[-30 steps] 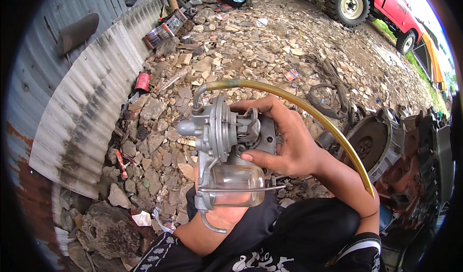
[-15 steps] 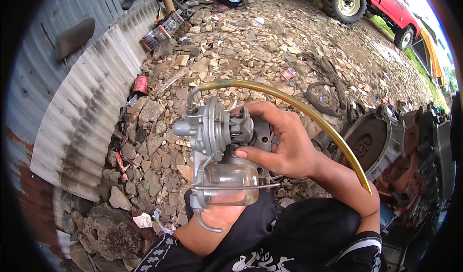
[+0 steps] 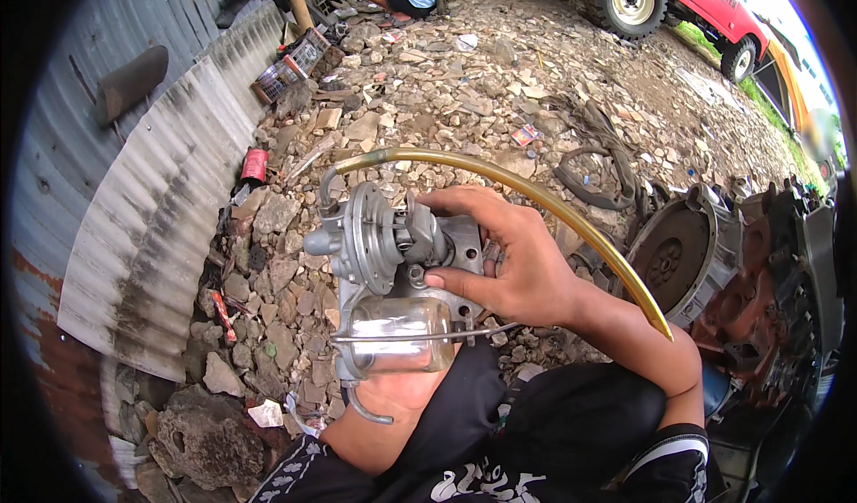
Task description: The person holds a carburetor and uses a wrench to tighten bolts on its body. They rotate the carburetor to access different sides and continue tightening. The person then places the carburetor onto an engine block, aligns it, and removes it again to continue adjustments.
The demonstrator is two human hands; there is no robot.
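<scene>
The left hand [image 3: 399,394] slants up behind the glass-bowled fuel pump [image 3: 368,240], fingers hidden, so I can't tell their curl. The right hand [image 3: 522,266], half closed, grips the pump's mounting flange [image 3: 462,233] along its right edge, thumb in front, well above the stony ground [image 3: 482,101].

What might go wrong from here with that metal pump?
The fuel pump is held above rubble; if the right hand slipped, it might fall and its clear bowl could crack. The left hand is mostly hidden, so I can't judge its support.

The amber hose arcs over the right hand, its far end loose; it might snag and tug the pump.
</scene>
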